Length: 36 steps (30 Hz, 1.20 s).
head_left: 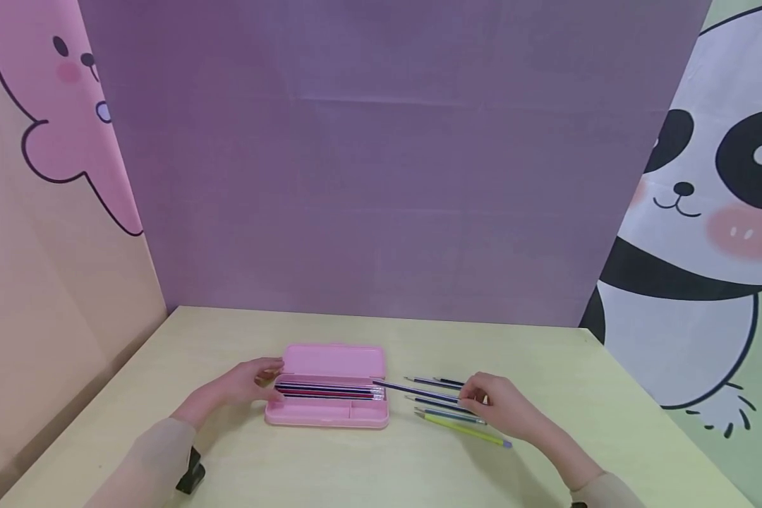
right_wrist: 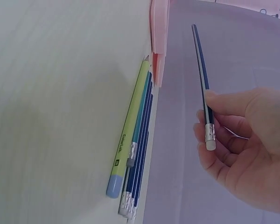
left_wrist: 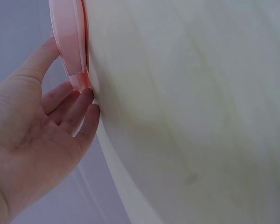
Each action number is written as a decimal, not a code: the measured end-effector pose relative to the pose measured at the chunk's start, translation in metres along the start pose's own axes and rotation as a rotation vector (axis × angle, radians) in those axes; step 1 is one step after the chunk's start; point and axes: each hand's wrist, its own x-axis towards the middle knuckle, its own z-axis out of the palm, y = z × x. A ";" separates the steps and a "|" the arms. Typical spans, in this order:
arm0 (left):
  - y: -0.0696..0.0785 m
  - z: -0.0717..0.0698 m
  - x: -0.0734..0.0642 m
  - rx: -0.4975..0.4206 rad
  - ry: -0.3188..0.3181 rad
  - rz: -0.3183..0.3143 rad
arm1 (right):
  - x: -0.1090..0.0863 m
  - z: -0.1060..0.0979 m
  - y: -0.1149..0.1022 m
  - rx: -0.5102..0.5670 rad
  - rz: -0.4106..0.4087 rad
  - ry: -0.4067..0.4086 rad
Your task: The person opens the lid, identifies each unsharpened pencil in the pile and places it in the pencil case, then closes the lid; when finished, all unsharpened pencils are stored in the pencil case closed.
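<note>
A pink pencil case (head_left: 327,422) lies with its lid (head_left: 334,361) folded back. Several dark pencils and a red one (head_left: 330,393) lie inside, metal eraser ends to the right. My left hand (head_left: 254,379) rests at the case's left end. In the left wrist view its thumb (left_wrist: 44,58) touches the case while the other fingers bend loosely by the lid. Thumb and fingers of my right hand (head_left: 498,402) pinch a dark blue striped pencil (right_wrist: 203,74) near its white eraser. In the head view that pencil's far end overlaps the case's right edge.
Beside the case, under my right hand, lie several more dark blue pencils (head_left: 427,381), a teal one (right_wrist: 139,121) and a thicker yellow-green pencil (head_left: 460,428) with a blue end. A purple panel (head_left: 381,169) stands behind the pale table (head_left: 330,473).
</note>
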 end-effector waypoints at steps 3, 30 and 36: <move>0.001 0.000 0.000 0.010 0.001 -0.001 | 0.002 0.001 -0.001 -0.008 -0.003 0.007; -0.001 0.003 0.005 0.001 0.019 -0.072 | 0.040 0.014 -0.020 -0.035 -0.042 -0.003; 0.000 0.003 0.002 0.005 0.012 -0.037 | 0.046 0.021 -0.026 -0.015 -0.028 -0.017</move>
